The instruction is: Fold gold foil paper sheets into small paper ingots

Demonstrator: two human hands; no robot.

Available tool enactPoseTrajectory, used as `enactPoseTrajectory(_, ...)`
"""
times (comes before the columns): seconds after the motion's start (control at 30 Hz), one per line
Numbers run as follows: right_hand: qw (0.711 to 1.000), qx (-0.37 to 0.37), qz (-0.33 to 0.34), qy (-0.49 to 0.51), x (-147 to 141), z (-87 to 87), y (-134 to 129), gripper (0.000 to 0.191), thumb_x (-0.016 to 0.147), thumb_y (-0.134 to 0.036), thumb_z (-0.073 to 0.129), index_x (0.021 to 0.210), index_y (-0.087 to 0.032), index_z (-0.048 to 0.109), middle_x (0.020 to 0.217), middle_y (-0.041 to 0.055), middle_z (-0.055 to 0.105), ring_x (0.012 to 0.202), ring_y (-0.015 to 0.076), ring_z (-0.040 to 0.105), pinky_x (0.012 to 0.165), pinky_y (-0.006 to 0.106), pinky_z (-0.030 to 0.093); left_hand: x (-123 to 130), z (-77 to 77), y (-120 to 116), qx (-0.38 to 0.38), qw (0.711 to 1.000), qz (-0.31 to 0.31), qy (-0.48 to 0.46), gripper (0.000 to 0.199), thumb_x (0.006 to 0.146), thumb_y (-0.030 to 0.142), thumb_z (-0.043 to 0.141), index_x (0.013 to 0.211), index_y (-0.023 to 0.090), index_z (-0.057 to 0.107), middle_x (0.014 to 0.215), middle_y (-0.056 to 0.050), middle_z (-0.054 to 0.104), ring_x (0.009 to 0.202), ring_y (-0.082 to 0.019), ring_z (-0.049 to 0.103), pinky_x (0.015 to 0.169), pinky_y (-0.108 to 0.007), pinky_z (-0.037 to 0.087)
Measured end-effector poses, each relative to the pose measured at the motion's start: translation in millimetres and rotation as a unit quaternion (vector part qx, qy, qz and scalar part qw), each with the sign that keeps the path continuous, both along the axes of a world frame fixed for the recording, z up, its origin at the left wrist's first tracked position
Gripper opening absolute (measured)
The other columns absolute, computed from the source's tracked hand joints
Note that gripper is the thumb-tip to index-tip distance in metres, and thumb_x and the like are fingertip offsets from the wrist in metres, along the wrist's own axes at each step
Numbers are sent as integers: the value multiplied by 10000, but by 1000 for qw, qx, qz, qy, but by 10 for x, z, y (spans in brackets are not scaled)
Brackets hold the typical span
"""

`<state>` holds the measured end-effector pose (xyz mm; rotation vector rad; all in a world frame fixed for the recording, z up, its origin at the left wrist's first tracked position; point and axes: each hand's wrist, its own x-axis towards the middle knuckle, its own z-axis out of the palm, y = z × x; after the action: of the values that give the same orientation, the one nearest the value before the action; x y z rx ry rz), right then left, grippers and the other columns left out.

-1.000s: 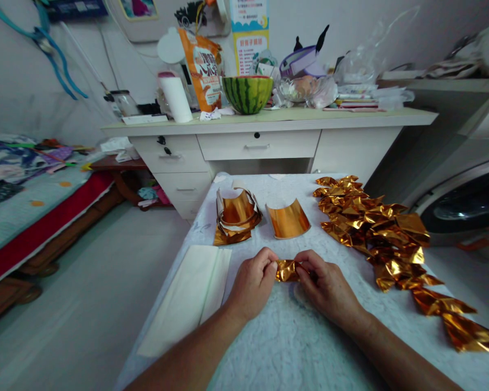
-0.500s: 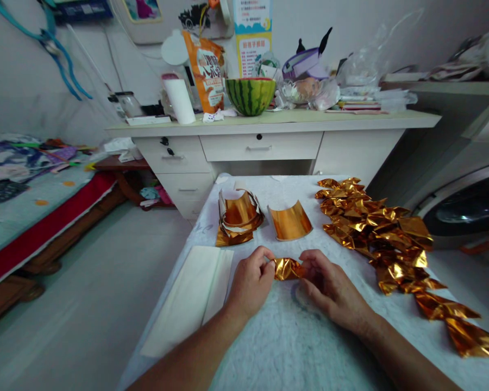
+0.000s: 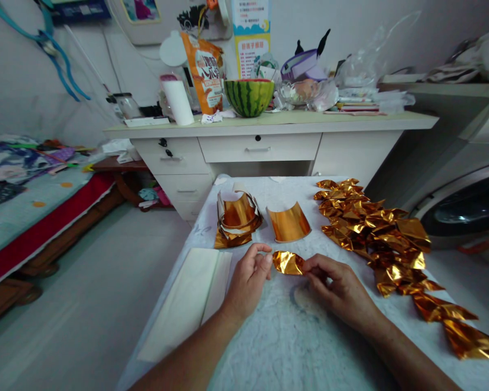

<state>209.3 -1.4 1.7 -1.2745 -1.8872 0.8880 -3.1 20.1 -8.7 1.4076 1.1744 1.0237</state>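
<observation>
A small piece of crinkled gold foil (image 3: pixel 287 263) is between my hands above the cloth-covered table (image 3: pixel 269 347). My right hand (image 3: pixel 336 285) pinches its right end between thumb and fingers. At the foil's left end is my left hand (image 3: pixel 250 277), its thumb and forefinger close together at the tip; whether they grip the foil is hard to make out. Beyond my hands lies a curved gold sheet (image 3: pixel 289 222). To its left sits a stack of curled gold and white sheets (image 3: pixel 238 214).
Many twisted gold foil pieces (image 3: pixel 370 222) lie along the table's right side. White paper sheets (image 3: pixel 183 298) rest at the left edge. Behind stands a desk (image 3: pixel 285 126) with a watermelon half (image 3: pixel 249 98) and an orange pouch (image 3: pixel 206 73).
The foil's left end has come away from my left fingertips or nearly so. My right hand has shifted slightly right and now pinches the right end visibly.
</observation>
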Motion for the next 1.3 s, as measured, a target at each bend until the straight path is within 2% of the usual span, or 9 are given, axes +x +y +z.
enactPoseTrajectory(0.17, 984, -15, -112, 138, 113, -69, 75, 133, 861, -333, 619, 876, -201, 629, 754, 15, 630, 612, 123, 553, 539, 232, 439, 3, 30, -7, 1, 1000, -12, 3, 304, 920, 444, 455, 1052, 177, 512, 626, 49, 481, 601, -122, 475, 564, -225, 363)
enactPoseTrajectory(0.33, 934, -51, -187, 301, 147, -65, 115, 216, 810, -361, 695, 950, -207, 638, 784, 19, 658, 591, 110, 537, 494, 212, 447, 6, 9, -4, -9, 1000, -27, 2, 258, 903, 395, 481, 1046, 181, 505, 615, 63, 450, 593, -119, 458, 565, -224, 355)
enactPoseTrajectory(0.47, 895, -60, -254, 363, 146, -33, 135, 284, 769, -339, 724, 998, -202, 629, 935, 52, 686, 573, 101, 542, 465, 218, 453, 3, -54, 5, -6, 999, -35, 10, 212, 891, 335, 498, 1041, 185, 511, 609, 72, 433, 582, -113, 430, 572, -226, 344)
enactPoseTrajectory(0.57, 880, -50, -282, 380, 167, -22, 150, 296, 749, -308, 729, 1007, -206, 627, 985, 58, 681, 591, 106, 554, 462, 221, 466, 5, -101, 11, -4, 999, -42, 15, 199, 884, 310, 511, 1044, 191, 515, 610, 77, 419, 574, -110, 415, 559, -224, 330)
enactPoseTrajectory(0.73, 871, -11, -278, 404, 205, 15, 150, 322, 738, -258, 733, 1039, -225, 624, 1036, 60, 673, 657, 118, 590, 483, 213, 488, 11, -106, 7, -2, 999, -41, 22, 186, 866, 276, 523, 1032, 191, 526, 608, 82, 401, 564, -105, 406, 544, -215, 321)
enactPoseTrajectory(0.93, 866, 38, -241, 437, 293, 165, 173, 417, 736, -214, 721, 1126, -291, 596, 1279, 63, 598, 803, 138, 635, 532, 211, 514, 27, -65, -9, -8, 998, -41, 39, 176, 840, 263, 535, 996, 183, 550, 604, 82, 407, 556, -98, 404, 545, -210, 316)
enactPoseTrajectory(1.07, 872, 29, -228, 431, 377, 231, 233, 460, 755, -218, 681, 1178, -352, 563, 1378, 30, 529, 864, 139, 643, 586, 228, 528, 31, -64, -13, 2, 997, -49, 54, 164, 846, 262, 533, 986, 182, 559, 606, 81, 413, 557, -95, 405, 560, -211, 322)
enactPoseTrajectory(1.23, 903, 32, -217, 371, 410, 192, 283, 537, 781, -260, 613, 1278, -406, 471, 1415, 22, 484, 912, 168, 653, 620, 280, 540, 23, -68, -16, 7, 997, -53, 64, 158, 844, 259, 526, 977, 181, 564, 606, 78, 410, 555, -97, 403, 553, -211, 326)
enactPoseTrajectory(1.3, 905, 34, -214, 365, 398, 175, 282, 560, 785, -271, 612, 1304, -407, 452, 1428, 32, 473, 933, 179, 652, 625, 285, 541, 19, -69, -18, 8, 996, -53, 65, 158, 843, 254, 527, 977, 182, 566, 607, 79, 404, 558, -97, 404, 552, -210, 322)
